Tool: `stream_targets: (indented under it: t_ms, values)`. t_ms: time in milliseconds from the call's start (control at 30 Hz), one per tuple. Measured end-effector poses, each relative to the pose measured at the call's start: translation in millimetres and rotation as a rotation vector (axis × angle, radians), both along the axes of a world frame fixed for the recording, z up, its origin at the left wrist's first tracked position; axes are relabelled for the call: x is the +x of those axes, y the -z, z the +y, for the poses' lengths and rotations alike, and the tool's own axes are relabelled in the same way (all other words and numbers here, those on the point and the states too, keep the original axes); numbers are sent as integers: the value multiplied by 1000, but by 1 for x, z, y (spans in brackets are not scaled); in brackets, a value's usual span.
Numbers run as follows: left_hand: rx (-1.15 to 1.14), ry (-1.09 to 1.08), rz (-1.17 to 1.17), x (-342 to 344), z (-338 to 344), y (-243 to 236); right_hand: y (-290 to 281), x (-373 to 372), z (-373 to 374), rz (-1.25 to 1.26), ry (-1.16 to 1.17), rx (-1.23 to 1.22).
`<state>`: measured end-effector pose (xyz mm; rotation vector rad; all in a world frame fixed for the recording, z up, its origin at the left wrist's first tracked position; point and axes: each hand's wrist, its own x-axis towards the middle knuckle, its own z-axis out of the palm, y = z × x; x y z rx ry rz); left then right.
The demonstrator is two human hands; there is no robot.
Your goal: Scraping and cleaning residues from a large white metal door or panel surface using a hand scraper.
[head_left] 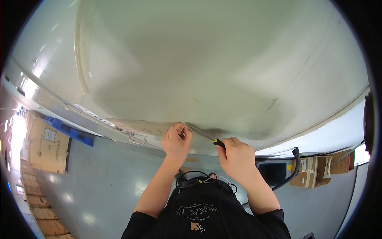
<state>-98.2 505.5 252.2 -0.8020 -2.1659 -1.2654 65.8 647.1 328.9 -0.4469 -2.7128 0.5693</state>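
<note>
My right hand (237,156) is closed around the black and yellow handle of a screwdriver (202,133). Its thin metal shaft points left and away from me, with the tip close to the fingertips of my left hand (177,139). The fingers of that left hand are curled into a pinch, and whatever is between them is too small to make out. Both hands are at the near edge of a broad, pale, smooth work surface (187,71). A strip of brown cardboard or tape (139,126) with handwritten marks lies along this edge, left of my left hand.
A curved metal handle (137,140) juts from the edge on the left. Cardboard boxes (312,171) and a black cart with a bar handle (294,169) stand at the right. A wooden crate (49,145) and a blue pallet (69,131) are on the grey floor at the left.
</note>
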Motion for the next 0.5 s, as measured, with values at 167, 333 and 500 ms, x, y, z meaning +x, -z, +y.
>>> stream_targets:
  t_ms: [167,333,500]
  values:
    - [-29,11,15,-3,-4,1,-2,1,2,-25,23,-41]
    - [-27,54,-14,-1,-13,2,-3,-3,2,12,-8,-1]
    - [-73,45,-46,-4,-66,24,9,8,12,-18,14,-54]
